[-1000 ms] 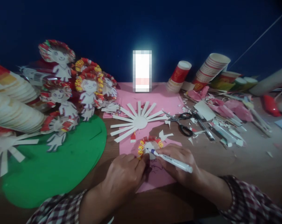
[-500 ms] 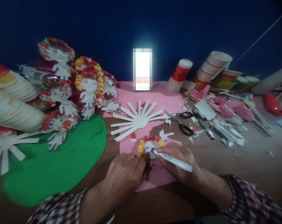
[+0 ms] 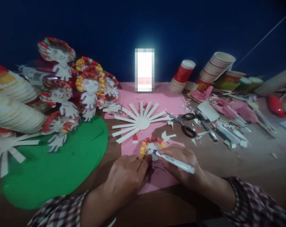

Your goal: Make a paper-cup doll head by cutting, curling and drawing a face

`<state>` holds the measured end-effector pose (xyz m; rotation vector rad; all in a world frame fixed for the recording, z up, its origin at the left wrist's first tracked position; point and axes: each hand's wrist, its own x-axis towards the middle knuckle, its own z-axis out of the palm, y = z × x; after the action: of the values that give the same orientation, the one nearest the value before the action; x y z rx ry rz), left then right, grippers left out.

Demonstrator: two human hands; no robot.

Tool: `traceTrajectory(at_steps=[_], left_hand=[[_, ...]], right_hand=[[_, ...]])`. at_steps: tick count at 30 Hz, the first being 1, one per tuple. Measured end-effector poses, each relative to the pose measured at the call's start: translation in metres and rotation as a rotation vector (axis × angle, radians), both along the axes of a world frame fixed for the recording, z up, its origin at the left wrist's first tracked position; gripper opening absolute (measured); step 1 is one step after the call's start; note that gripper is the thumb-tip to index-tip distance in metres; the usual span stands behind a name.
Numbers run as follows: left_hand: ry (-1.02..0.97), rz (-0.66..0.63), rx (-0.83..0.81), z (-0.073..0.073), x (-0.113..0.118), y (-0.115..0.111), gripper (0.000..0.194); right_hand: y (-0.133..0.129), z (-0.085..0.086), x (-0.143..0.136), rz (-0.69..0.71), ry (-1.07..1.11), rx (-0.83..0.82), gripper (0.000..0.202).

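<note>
Across the table [image 3: 228, 167], paper items are spread. At the left, 1 green sheet [image 3: 60, 176] is laid flat. Centrally, pink paper [image 3: 165, 180] is laid beneath the work. At the rear right, cups [image 3: 212, 69] are stacked. By the left hand [image 3: 128, 173], fingers curled, the near edge of the disc [image 3: 152, 146] is touched; whether it is pinched cannot be told. By the right hand [image 3: 185, 155], the pen [image 3: 176, 162] is clamped between thumb and fingers. Beyond the hands, 1 cutout [image 3: 143, 124] with radiating strips is placed partly over the pink paper; scissors [image 3: 181, 121] are set just to its right. The pen is tilted, its tip at the disc. The disc, edged with red and yellow curls, is located over the pink paper, between the hands.
</note>
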<state>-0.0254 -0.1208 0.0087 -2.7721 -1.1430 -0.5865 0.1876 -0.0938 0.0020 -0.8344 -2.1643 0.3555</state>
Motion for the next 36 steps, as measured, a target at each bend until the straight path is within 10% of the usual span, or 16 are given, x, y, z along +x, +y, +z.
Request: traceTrajectory(at_steps=[36], left_hand=[[0.009, 0.013, 0.013, 0.0001, 0.0005, 0.0005, 0.014]], right_hand=[[0.0007, 0.0042, -0.0013, 0.013, -0.037, -0.027, 0.014]])
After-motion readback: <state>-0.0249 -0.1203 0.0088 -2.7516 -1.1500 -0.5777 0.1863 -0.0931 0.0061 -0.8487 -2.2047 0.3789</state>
